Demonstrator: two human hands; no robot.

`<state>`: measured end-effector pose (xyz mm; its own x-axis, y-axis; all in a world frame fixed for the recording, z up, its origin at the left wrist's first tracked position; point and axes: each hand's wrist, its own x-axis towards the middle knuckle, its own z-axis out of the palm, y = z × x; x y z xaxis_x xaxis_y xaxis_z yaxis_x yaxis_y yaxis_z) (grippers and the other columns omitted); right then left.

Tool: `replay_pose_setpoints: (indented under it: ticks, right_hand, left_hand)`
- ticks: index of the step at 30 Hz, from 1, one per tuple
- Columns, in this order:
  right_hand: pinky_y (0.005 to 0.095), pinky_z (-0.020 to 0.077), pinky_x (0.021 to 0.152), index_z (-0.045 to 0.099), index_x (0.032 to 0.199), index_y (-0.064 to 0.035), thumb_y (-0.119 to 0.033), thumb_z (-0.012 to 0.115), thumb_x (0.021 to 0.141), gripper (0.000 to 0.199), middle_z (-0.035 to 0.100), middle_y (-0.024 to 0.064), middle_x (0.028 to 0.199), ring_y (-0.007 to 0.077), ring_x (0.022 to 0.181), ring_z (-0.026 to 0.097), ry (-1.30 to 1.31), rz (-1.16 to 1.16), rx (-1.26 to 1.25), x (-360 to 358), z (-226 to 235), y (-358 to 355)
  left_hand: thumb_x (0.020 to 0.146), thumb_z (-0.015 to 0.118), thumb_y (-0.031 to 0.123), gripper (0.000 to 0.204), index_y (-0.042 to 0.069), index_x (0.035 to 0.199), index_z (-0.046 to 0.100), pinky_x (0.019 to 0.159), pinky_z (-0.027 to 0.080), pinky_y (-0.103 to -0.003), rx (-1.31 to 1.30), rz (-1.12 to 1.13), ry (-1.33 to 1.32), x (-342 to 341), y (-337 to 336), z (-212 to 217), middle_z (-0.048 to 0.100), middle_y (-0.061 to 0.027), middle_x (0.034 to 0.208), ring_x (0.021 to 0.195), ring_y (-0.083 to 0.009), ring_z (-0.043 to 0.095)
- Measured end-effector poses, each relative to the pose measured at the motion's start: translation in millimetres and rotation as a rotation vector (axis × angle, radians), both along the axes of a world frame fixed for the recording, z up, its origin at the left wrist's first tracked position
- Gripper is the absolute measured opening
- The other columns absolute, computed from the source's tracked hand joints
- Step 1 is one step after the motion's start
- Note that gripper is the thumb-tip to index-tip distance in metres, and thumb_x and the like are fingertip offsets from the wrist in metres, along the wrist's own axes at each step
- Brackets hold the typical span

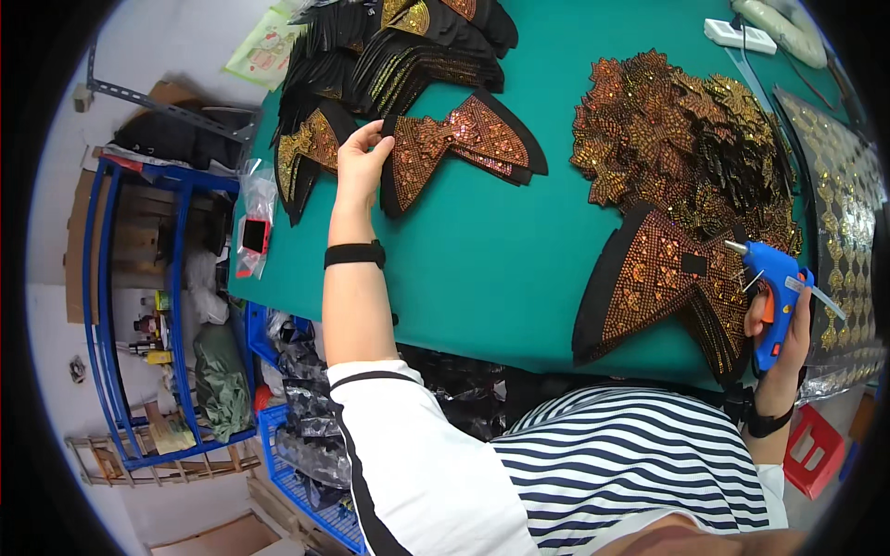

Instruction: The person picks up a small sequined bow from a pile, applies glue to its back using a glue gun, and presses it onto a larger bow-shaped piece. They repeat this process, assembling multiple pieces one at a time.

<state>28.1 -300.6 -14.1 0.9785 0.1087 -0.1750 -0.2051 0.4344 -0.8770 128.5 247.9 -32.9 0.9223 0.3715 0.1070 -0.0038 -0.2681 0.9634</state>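
Observation:
At the far left of the green table, my left hand (365, 162) pinches the left edge of a black bow (422, 153) covered in orange and gold beads. Another beaded bow (320, 144) lies just left of it, partly behind my fingers. My right hand (788, 347) is wrapped round a blue hot glue gun (777, 278) with an orange trigger. The gun's nozzle points up and left, over the edge of a larger beaded bow (654, 283). That bow has a small dark square near its middle and lies close to the table's front edge.
Stacked black bow pieces (426, 69) fill the back left. A heap of beaded appliqués (667, 130) lies behind the glue gun, beside a sheet of gold motifs (839, 204). A white power strip (740, 37) sits at the back right. Blue shelving (185, 306) stands left of the table (491, 269).

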Motion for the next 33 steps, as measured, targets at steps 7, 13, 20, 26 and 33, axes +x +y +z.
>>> replay_pose_setpoints:
  ticks: [7, 13, 20, 26, 33]
  right_hand:
    - [0.0236, 0.0406, 0.047, 0.048, 0.106, 0.0021, -0.047, 0.027, 0.091, 0.056, 0.054, 0.0110, 0.064, 0.0139, 0.048, 0.048, 0.019, 0.018, -0.015, -2.4, 1.5, -1.3]
    - [0.0241, 0.0399, 0.049, 0.046, 0.110, 0.0042, -0.049, 0.026, 0.090, 0.060, 0.054, 0.0116, 0.065, 0.0148, 0.050, 0.049, 0.070, 0.012, -0.052, -1.7, 11.9, 4.3]
    - [0.0215, 0.0440, 0.054, 0.049, 0.105, 0.0054, -0.048, 0.032, 0.089, 0.058, 0.059, 0.0149, 0.072, 0.0140, 0.057, 0.055, -0.075, 0.073, -0.314, 5.5, 24.7, 2.6]
    - [0.0216, 0.0449, 0.059, 0.052, 0.103, 0.0050, -0.049, 0.037, 0.087, 0.058, 0.061, 0.0122, 0.078, 0.0121, 0.064, 0.056, -0.072, 0.190, -0.311, 1.4, 25.2, -3.0]
    - [0.0226, 0.0452, 0.060, 0.051, 0.104, 0.0040, -0.048, 0.042, 0.086, 0.055, 0.061, 0.0128, 0.080, 0.0131, 0.065, 0.056, -0.042, 0.199, -0.261, -3.1, 23.1, -3.7]
  left_hand:
    - [0.070, 0.067, 0.012, 0.033, 0.003, 0.101, 0.061, 0.066, 0.046, -0.027, 0.528, 0.211, 0.113, 16.6, 30.8, -30.9, 0.063, -0.0074, 0.078, 0.071, -0.0139, 0.059]
    - [0.071, 0.064, 0.019, 0.030, 0.008, 0.100, 0.063, 0.070, 0.047, -0.035, 1.097, 0.357, 0.227, 15.2, -7.6, -11.9, 0.063, -0.0118, 0.084, 0.076, -0.0248, 0.061]
    - [0.075, 0.062, 0.004, 0.019, 0.001, 0.094, 0.063, 0.062, 0.046, -0.022, 0.550, -0.308, -0.137, -17.5, -176.8, 29.3, 0.062, -0.0075, 0.078, 0.068, -0.0125, 0.059]
    - [0.075, 0.063, 0.011, 0.019, 0.004, 0.092, 0.063, 0.059, 0.047, -0.025, 0.688, -0.524, -0.245, 6.3, -263.0, 27.9, 0.061, -0.0093, 0.081, 0.066, -0.0161, 0.059]
    - [0.064, 0.075, 0.026, 0.044, 0.006, 0.100, 0.060, 0.062, 0.047, -0.028, 0.784, -0.316, -0.194, 47.2, -274.8, 17.6, 0.057, -0.0076, 0.086, 0.067, -0.0146, 0.055]
